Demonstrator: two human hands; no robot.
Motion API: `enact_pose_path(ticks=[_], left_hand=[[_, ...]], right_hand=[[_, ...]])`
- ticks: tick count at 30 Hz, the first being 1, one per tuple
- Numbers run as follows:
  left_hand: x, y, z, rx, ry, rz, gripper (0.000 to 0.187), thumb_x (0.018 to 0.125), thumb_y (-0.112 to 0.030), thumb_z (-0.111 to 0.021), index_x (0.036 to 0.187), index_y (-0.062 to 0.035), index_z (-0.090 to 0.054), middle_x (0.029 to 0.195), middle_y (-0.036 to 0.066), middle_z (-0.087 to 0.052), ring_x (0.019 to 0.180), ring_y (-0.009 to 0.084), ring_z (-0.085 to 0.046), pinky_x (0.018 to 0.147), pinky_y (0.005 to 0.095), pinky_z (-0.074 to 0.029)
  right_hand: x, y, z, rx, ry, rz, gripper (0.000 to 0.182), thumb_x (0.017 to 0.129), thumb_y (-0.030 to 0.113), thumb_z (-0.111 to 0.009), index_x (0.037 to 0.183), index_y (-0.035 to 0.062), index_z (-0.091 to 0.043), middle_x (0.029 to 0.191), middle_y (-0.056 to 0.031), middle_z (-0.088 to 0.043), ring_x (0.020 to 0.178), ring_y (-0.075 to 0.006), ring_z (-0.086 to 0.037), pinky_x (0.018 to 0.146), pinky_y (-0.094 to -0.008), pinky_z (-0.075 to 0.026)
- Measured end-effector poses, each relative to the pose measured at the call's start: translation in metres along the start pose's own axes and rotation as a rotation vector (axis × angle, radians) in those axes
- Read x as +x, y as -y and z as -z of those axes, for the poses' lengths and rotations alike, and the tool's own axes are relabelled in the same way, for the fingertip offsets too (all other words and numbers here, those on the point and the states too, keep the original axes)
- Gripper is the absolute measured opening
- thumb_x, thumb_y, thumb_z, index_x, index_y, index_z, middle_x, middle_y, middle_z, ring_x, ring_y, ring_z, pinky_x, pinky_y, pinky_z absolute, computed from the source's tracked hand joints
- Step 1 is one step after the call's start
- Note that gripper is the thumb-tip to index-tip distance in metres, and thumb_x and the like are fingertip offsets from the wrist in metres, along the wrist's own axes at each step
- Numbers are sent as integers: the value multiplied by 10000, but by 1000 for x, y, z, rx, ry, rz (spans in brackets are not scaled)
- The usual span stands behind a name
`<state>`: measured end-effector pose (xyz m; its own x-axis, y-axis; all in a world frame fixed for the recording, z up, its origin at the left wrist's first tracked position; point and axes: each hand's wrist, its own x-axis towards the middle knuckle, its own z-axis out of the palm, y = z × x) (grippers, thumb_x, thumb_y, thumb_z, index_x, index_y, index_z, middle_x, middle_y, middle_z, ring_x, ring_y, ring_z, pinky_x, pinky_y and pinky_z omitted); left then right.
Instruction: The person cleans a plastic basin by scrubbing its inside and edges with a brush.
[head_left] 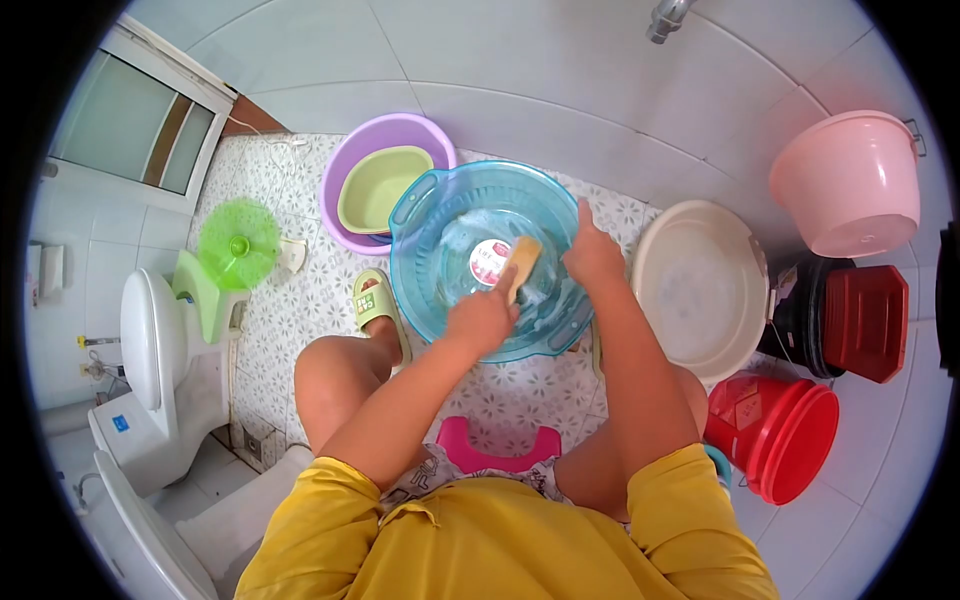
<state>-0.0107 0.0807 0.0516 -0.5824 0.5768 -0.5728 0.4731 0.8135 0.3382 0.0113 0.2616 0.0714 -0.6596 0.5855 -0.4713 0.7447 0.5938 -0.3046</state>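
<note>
A large translucent blue basin stands on the patterned floor between my feet, with suds and a round red-and-white label on its bottom. My left hand is closed around the handle of a wooden brush, whose head is inside the basin near the label. At the basin's right rim is my right hand, its thumb side against the edge and one finger pointing up along it; the fingers beneath are hidden.
Purple and green basins sit behind left. A cream basin with water, red buckets and a pink bucket are at the right. A toilet and green fan stand left; a pink stool is under me.
</note>
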Motion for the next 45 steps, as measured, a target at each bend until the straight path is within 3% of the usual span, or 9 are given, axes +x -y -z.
enact_pose_path(ticks=[15,21,25,27,32,38,41,43,45], left_hand=[[26,28,23,-31,-143,195,635,882,-367,-475,1432,-162,-233,996,254,-623,915,419,-605,829,483,-471],[37,2,15,-132,-100,76,647,851,-323,-495,1425,-154,-248,1023,288,-602,943,425,-595,846,470,-466],[18,-5,10,-31,-19,-79,687,829,-281,-540,1425,-130,-235,956,268,-620,846,411,-615,777,468,-480],[2,-1,13,38,159,-199,695,821,-279,-545,1427,-136,-235,939,250,-628,838,395,-619,773,458,-484],[-18,4,17,69,245,-218,711,807,-266,-543,1430,-140,-226,898,231,-638,825,388,-618,759,453,-484],[-1,-5,9,8,56,-173,664,822,-280,-526,1419,-152,-266,879,229,-639,804,392,-620,744,463,-491],[11,-11,13,25,9,-28,622,847,-316,-540,1403,-161,-309,991,212,-635,888,369,-625,787,449,-496],[20,-4,13,88,-123,36,646,851,-290,-509,1427,-192,-236,870,242,-640,793,407,-624,737,492,-497],[21,7,23,71,-152,73,639,854,-291,-507,1423,-167,-244,868,245,-640,797,404,-626,738,492,-495]], right_hand=[[0,-1,0,37,17,39,738,755,77,-550,1412,189,-232,1055,-185,-621,995,-370,-597,828,-440,-489],[-2,0,0,39,7,34,735,749,86,-566,1400,190,-240,1045,-181,-627,994,-371,-598,824,-443,-493],[-2,2,2,18,15,9,740,752,90,-568,1406,194,-237,1048,-175,-628,993,-362,-600,829,-439,-492],[0,0,1,18,14,17,744,757,94,-568,1414,196,-235,1054,-170,-628,993,-357,-601,834,-434,-491],[1,-1,-2,23,22,27,745,760,91,-564,1420,197,-237,1066,-171,-621,1003,-356,-596,839,-435,-488],[1,2,-2,17,18,19,771,746,84,-572,1420,225,-226,1072,-170,-621,1005,-355,-593,842,-438,-483],[1,3,0,7,20,14,779,744,85,-573,1421,231,-216,1073,-168,-621,1006,-358,-592,838,-440,-485],[1,4,1,4,29,26,764,752,88,-566,1420,213,-216,1073,-168,-619,1013,-363,-589,832,-443,-490],[1,4,1,3,36,24,768,751,84,-565,1421,212,-212,1069,-162,-621,1008,-365,-590,826,-445,-492]])
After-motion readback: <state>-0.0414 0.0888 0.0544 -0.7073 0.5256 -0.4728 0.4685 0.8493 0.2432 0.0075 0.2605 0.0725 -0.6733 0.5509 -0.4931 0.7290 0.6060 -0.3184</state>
